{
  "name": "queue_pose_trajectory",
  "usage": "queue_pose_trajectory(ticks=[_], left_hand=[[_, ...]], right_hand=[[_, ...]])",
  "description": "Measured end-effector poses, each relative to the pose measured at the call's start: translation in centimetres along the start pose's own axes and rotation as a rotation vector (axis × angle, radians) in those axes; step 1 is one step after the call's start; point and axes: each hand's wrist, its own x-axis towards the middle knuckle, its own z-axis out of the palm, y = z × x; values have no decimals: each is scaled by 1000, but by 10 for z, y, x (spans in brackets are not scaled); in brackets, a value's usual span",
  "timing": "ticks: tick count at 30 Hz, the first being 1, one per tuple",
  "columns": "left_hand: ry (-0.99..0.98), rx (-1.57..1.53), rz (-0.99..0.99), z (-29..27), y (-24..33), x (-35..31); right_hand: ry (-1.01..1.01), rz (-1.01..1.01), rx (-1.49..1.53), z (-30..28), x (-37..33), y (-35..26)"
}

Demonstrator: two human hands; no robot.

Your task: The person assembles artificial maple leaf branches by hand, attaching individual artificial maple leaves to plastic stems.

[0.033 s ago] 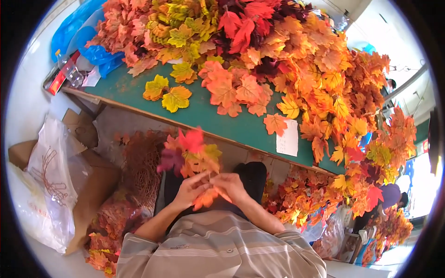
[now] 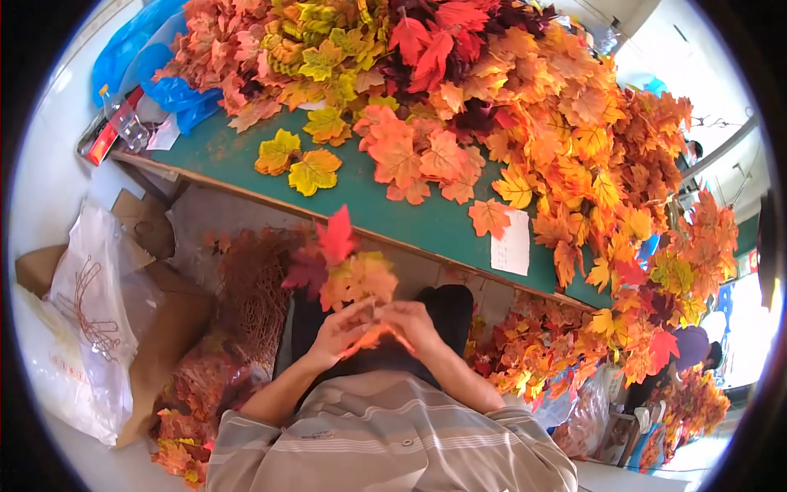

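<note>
Above my lap, both hands are closed together at the stem end of a spray of artificial maple leaves point(image 2: 358, 280). My left hand point(image 2: 338, 333) grips it from the left with curled fingers. From the right, my right hand point(image 2: 410, 325) pinches at the same spot, its fingertips almost touching the left ones. A red leaf point(image 2: 336, 236) tops the spray, with a dark purple leaf point(image 2: 307, 271) to its left. Below my fingers hangs an orange leaf point(image 2: 377, 335). The stem itself is mostly hidden by the fingers.
A green table point(image 2: 238, 168) ahead bears a large heap of orange leaves point(image 2: 566, 98), loose yellow-green leaves point(image 2: 315, 171) and a white paper slip point(image 2: 510, 246). Brown wiry stems point(image 2: 254, 287) lie left of my knees, by a cardboard box point(image 2: 168, 344) and a white plastic bag point(image 2: 90, 320).
The spray has turned slightly between my hands: its red leaf stands higher and further left, and the orange leaf below looks narrower. Both hands have stayed at the stem.
</note>
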Motion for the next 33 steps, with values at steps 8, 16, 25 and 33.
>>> queue_pose_trajectory(ticks=[8, 16, 25, 33], left_hand=[[199, -115, 152, -14, -31, 0], [165, -623, -46, -20, -7, -1], [122, -354, 86, 20, -3, 4], [-14, -70, 151, 10, -13, 14]], right_hand=[[-279, 269, 343, -5, 15, -19], [-1, -91, -86, -24, 8, -12], [-23, -273, -282, -4, -27, -3], [-71, -310, -310, -18, -33, -9]])
